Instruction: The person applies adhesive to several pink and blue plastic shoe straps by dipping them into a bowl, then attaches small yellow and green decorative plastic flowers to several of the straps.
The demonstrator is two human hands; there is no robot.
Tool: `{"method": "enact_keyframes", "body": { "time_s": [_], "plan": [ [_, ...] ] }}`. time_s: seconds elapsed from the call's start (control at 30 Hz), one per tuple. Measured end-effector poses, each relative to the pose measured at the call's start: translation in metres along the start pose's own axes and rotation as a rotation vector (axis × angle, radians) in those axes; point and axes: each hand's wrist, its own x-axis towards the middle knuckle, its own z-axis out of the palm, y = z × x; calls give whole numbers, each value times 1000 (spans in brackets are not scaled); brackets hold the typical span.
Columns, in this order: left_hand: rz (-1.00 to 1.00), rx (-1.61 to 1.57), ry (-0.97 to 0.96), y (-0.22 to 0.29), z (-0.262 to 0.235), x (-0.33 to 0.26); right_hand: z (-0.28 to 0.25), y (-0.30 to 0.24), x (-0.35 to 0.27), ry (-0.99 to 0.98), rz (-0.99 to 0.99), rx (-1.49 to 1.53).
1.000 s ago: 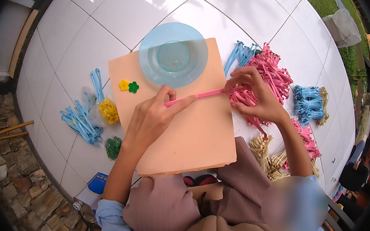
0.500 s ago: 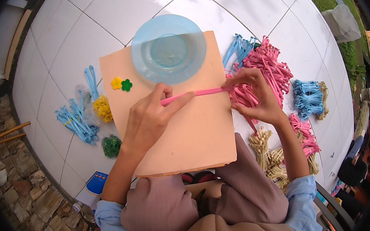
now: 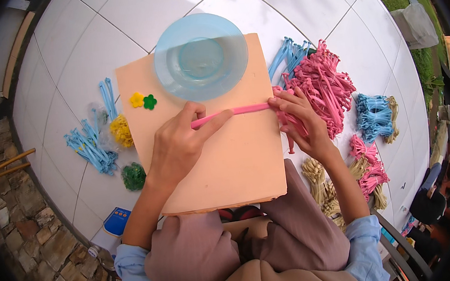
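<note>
A flat pink strap (image 3: pixel 251 108) stretches across the peach-coloured board (image 3: pixel 222 165) on my lap. My left hand (image 3: pixel 179 136) grips its left end between thumb and fingers, the index finger lying along it. At the board's right edge, the curled fingers of my right hand (image 3: pixel 306 122) hold the strap's other end, and a short pink tail hangs below them. Beyond my hands, a clear blue plastic plate (image 3: pixel 167 65) rests on the board's far part. A yellow flower piece (image 3: pixel 136 100) and a green flower piece (image 3: pixel 149 102) lie left of it.
Right of the board lie a pink strap pile (image 3: pixel 327 86), blue bundles (image 3: pixel 375 116) and beige bundles (image 3: pixel 316 178). On the left are blue straps (image 3: pixel 94 149), a bag of yellow pieces (image 3: pixel 121 131) and one of green pieces (image 3: pixel 133 177). White tiles (image 3: pixel 99 50) surround them.
My right hand's fingers have drawn closer together around the strap's right end. The hanging tail has shifted left and looks shorter. My left hand keeps its grip.
</note>
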Motion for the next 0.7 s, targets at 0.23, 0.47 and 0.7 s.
{"method": "enact_keyframes", "body": {
  "time_s": [0.23,0.47,0.7],
  "plan": [
    [34,-17,19,2,-1,0,2,-27,20,-157,-159,-574],
    [32,5,-57,3,-4,-1,4,-28,18,-192,-135,-641],
    [29,15,-71,2,-3,0,4,-27,20,-185,-139,-619]
  ]
}}
